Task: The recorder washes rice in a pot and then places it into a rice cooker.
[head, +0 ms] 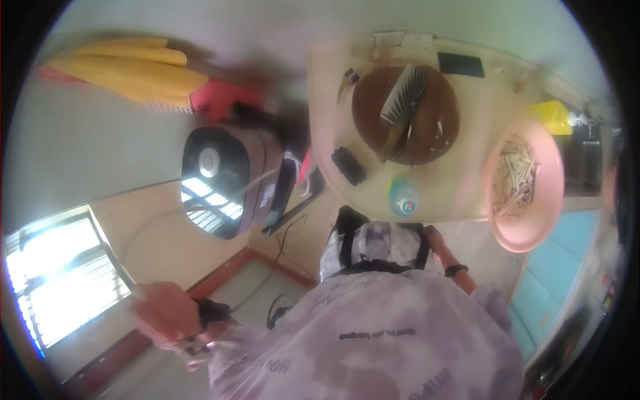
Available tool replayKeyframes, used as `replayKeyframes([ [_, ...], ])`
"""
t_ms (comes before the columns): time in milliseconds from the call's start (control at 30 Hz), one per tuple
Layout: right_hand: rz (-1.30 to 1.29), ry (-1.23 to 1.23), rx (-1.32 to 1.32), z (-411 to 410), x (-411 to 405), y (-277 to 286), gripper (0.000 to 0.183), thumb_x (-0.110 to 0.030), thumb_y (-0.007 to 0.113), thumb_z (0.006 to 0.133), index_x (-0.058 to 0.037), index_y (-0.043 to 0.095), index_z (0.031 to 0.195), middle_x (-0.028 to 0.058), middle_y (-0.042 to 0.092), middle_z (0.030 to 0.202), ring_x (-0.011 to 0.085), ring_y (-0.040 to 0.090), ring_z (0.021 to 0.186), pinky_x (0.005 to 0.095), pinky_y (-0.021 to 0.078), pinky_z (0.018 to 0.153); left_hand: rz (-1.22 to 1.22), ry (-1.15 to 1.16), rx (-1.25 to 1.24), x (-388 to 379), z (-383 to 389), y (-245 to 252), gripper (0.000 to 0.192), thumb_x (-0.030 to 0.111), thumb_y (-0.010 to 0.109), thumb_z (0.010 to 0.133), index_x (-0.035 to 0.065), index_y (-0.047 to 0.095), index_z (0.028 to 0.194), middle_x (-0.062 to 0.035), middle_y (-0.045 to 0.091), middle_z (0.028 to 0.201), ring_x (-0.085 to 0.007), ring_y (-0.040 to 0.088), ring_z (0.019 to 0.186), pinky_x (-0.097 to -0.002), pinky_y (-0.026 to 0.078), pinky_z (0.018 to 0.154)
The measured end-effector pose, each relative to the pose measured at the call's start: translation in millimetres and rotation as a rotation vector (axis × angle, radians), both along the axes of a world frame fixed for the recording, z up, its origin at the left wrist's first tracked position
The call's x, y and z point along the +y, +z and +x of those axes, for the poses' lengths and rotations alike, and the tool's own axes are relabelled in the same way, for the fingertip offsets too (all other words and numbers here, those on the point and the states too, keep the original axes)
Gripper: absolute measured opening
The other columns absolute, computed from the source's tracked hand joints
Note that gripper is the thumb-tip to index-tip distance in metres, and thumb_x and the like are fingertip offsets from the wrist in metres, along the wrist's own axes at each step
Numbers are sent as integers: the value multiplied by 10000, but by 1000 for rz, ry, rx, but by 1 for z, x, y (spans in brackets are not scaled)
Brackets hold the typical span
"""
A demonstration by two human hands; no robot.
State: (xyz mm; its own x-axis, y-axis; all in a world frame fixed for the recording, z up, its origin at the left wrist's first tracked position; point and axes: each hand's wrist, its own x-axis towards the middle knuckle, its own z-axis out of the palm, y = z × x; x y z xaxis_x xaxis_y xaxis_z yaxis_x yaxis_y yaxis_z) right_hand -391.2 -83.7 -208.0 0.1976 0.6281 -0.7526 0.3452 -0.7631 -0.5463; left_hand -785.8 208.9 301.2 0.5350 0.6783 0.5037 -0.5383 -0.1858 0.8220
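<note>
My left hand (167, 312) is raised out to the left, blurred, with a dark band at its wrist. Whether its fingers are closed or hold anything is unclear. My right hand (436, 241) hangs by my right hip, against the patterned shorts (382, 242) and below the counter edge; its fingers are partly hidden. Before me a large knife (405, 97) with a ridged blade lies on a round brown chopping board (367, 117) on the pale counter (462, 185). A teal-and-white bottle (404, 197) stands at the counter's near edge.
To the right, a pink basin (525, 237) holding pale cut strips (517, 175) overhangs the counter edge. A yellow bottle (552, 117) is behind it. A glossy black-faced appliance (215, 182) sits to the left, below a yellow cloth (125, 70). A dark object (349, 166) lies beside the board.
</note>
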Motion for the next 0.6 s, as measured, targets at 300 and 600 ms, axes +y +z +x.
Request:
replayKeyframes([
  [300,50,-216,-42,-16,20,59,394,-311,561,727,-19,565,991,202,595,968,337,559,933,380,441,785,330,261,125,136,172,36,453,99,667,720,-38,415,1071,-71,527,718,-72,453,513,-178,356,445],
  [600,27,-843,-160,-81,-112,16,232,-203,600,716,-27,592,866,137,610,759,251,588,740,338,462,686,727,196,702,228,384,-260,253,-7,660,706,10,478,882,-71,549,682,-139,580,583,-252,459,517],
])
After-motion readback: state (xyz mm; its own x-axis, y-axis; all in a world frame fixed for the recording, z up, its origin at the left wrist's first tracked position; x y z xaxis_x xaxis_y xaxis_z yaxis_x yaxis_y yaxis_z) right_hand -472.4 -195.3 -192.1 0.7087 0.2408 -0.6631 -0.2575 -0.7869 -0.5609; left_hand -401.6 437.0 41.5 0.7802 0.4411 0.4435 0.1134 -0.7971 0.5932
